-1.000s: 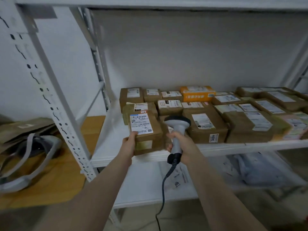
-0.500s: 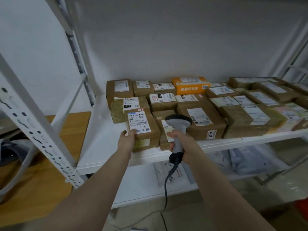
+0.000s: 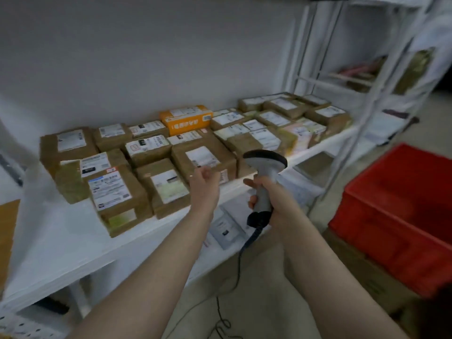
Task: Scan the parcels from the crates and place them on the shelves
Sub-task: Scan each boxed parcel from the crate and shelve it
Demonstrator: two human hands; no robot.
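A brown parcel (image 3: pixel 119 199) with a white label lies on the white shelf (image 3: pixel 61 241), at the left end of the front row, with nothing touching it. My left hand (image 3: pixel 204 184) hovers to its right, empty, fingers loosely curled. My right hand (image 3: pixel 271 201) grips the handle of a grey barcode scanner (image 3: pixel 265 167), whose dark head points towards the shelf; its cable hangs down to the floor. Several more labelled brown parcels and one orange box (image 3: pixel 186 119) fill the shelf behind. A red crate (image 3: pixel 401 216) stands at the right.
The red crate rests on a cardboard box (image 3: pixel 367 272). A lower shelf holds flat grey mailers (image 3: pixel 225 226). White shelf uprights (image 3: pixel 367 113) rise on the right, with another rack behind them. A wooden tabletop edge (image 3: pixel 7 228) shows at far left.
My left hand has let go of the brown parcel, which now lies on the shelf, and has drawn back to the right. The view has swung right, bringing the red crate into sight.
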